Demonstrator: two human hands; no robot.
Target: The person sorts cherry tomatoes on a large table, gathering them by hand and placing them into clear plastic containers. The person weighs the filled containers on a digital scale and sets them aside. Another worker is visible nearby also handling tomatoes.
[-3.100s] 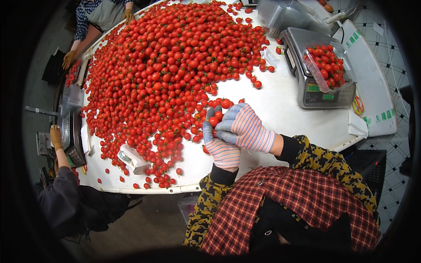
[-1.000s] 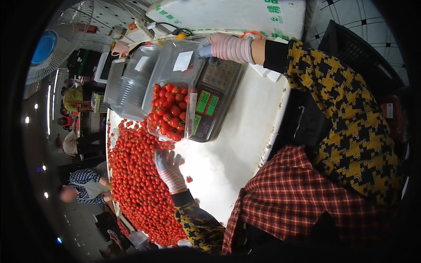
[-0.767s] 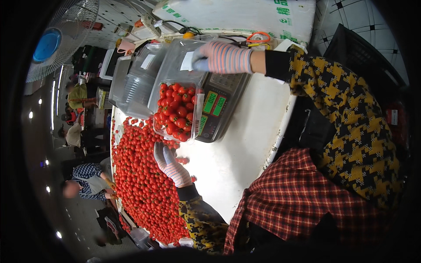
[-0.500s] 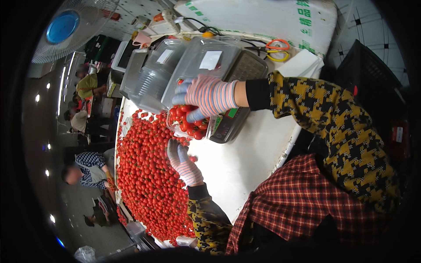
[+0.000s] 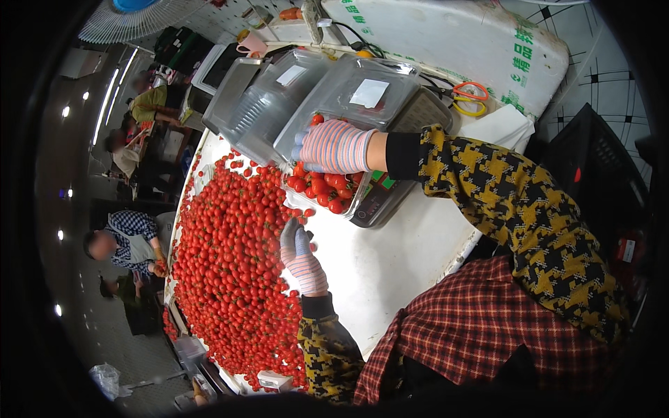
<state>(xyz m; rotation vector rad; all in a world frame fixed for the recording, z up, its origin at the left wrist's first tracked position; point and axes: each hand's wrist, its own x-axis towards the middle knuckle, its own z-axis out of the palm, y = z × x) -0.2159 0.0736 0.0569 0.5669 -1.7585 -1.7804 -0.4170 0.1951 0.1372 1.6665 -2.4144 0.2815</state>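
My right hand (image 5: pixel 338 146), in a striped knit glove, is over a clear plastic box (image 5: pixel 357 209) of cherry tomatoes (image 5: pixel 326 187). Its fingers are curled down and gathered at the tomatoes; whatever lies within them is hidden. The box sits partly on a digital scale (image 5: pixel 383 202); its hinged lid (image 5: pixel 359 80) stands opened behind it, with a white label. Lower in view, my left hand (image 5: pixel 304 261), gloved alike, rests at the edge of a large heap of cherry tomatoes (image 5: pixel 230 265). Its fingers are stretched out, with nothing seen in them and a few loose tomatoes close by.
Stacked clear boxes (image 5: pixel 268 115) stand beyond the filled one. Orange and yellow scissors (image 5: pixel 470 97) lie near a white foam board (image 5: pixel 474 42). A black crate (image 5: pixel 592 150) is at the right. Other people work at the far left; one person (image 5: pixel 129 240) wears a checked shirt and apron.
The view has shifted slightly. The fingers of my right hand, spread over the tomatoes before, are now drawn closer together. My left hand stays by the heap with little change.
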